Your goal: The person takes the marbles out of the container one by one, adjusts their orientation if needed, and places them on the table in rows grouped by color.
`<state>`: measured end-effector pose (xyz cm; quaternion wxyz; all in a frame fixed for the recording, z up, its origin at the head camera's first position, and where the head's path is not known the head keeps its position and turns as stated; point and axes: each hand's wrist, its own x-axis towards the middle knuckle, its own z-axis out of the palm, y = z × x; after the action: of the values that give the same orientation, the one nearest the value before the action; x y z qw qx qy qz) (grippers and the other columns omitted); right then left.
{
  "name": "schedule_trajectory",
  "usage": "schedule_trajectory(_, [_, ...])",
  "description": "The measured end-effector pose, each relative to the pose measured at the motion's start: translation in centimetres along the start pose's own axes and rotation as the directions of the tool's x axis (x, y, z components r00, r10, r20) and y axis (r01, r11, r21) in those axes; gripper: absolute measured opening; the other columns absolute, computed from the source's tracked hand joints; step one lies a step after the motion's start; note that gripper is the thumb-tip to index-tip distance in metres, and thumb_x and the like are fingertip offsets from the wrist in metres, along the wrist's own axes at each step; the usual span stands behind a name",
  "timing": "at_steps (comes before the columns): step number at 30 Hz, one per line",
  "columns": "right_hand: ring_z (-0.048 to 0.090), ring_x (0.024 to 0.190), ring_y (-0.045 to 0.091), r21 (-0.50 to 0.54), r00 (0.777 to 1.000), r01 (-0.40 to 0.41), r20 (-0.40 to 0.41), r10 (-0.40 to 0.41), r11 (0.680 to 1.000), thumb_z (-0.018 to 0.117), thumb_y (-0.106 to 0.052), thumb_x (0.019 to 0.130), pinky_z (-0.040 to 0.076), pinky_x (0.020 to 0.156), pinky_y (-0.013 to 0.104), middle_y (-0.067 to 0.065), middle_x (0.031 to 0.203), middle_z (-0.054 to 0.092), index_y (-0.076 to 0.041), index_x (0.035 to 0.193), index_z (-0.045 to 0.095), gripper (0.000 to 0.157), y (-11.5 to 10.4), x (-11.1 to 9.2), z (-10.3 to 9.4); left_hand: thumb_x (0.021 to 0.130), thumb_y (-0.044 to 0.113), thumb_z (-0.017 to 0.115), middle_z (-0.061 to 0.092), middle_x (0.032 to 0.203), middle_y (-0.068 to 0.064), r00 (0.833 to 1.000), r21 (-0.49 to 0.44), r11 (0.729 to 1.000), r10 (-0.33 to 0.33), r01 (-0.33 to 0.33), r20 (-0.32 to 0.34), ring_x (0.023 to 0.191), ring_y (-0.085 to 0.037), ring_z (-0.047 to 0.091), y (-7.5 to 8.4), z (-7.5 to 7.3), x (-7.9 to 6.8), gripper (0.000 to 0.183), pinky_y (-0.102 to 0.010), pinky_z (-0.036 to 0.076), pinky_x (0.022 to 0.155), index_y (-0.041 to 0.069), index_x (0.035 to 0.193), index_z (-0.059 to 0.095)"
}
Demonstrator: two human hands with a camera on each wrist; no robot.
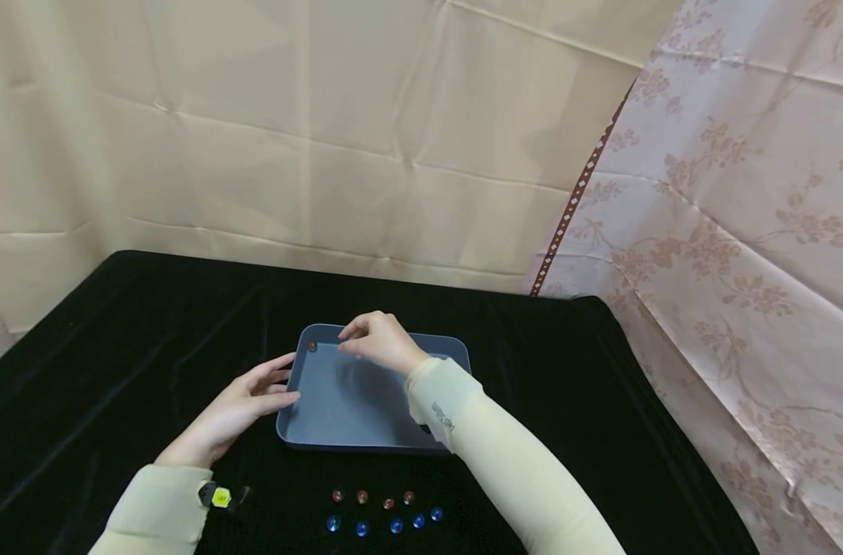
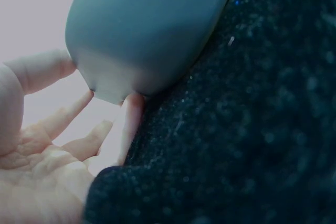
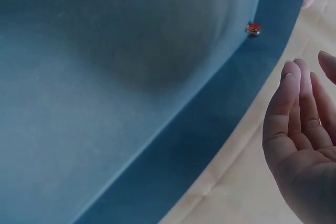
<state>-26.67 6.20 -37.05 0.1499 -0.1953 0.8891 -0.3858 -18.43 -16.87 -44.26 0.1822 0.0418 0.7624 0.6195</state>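
A blue-grey rectangular tray (image 1: 352, 401) lies on the black cloth. One reddish glass marble (image 1: 312, 347) sits in its far left corner, and this marble (image 3: 253, 29) also shows against the tray wall in the right wrist view. My left hand (image 1: 237, 401) touches the tray's left edge, its thumb and fingertips spread along the rim. Over the far part of the tray hovers my right hand (image 1: 382, 341), its fingers loosely bent and the thumb apart from them. Nothing shows between the fingers of the right hand (image 3: 302, 135).
In front of the tray, several reddish marbles (image 1: 362, 498) form a row. Several blue marbles (image 1: 396, 526) line up nearer to me. Black cloth (image 1: 185, 339) covers the table; a beige curtain (image 1: 254, 154) hangs behind and a floral one (image 1: 740, 231) at right.
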Motion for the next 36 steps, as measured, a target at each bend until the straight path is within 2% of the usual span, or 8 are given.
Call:
schedule_trajectory(6, [0.071, 0.087, 0.023, 0.03, 1.0, -0.02, -0.001, 0.02, 0.999, 0.07, -0.019, 0.091, 0.058, 0.077, 0.025, 0.002, 0.098, 0.074, -0.005, 0.109, 0.074, 0.023, 0.7, 1.0, 0.9, 0.099, 0.03, 0.059, 0.034, 0.154, -0.028, 1.0, -0.009, 1.0, 0.003, -0.003, 0.008, 0.132, -0.037, 0.051, -0.1, -0.1, 0.0, 0.074, -0.058, 0.042, 0.108, 0.012, 0.159, 0.019])
schedule_trajectory(13, [0.069, 0.078, 0.018, 0.065, 0.999, -0.05, 0.012, 0.05, 0.997, 0.071, -0.02, 0.091, 0.056, 0.07, 0.022, 0.002, 0.097, 0.074, -0.007, 0.108, 0.074, 0.021, 1.3, 1.9, 1.9, 0.099, 0.031, 0.059, 0.035, 0.153, -0.027, 1.0, -0.001, 1.0, 0.011, -0.011, 0.002, 0.131, -0.037, 0.051, -0.2, 0.0, 0.0, 0.074, -0.06, 0.04, 0.109, 0.012, 0.159, 0.019])
schedule_trajectory(36, [0.066, 0.065, 0.01, 0.167, 0.991, -0.132, 0.014, 0.132, 0.977, 0.074, -0.015, 0.088, 0.057, 0.064, 0.021, 0.005, 0.084, 0.074, -0.004, 0.11, 0.073, 0.024, 2.2, 3.6, 4.0, 0.098, 0.031, 0.06, 0.036, 0.152, -0.028, 1.0, 0.006, 1.0, 0.019, -0.019, -0.001, 0.131, -0.037, 0.052, -0.2, 0.0, 0.0, 0.074, -0.06, 0.04, 0.108, 0.012, 0.158, 0.021])
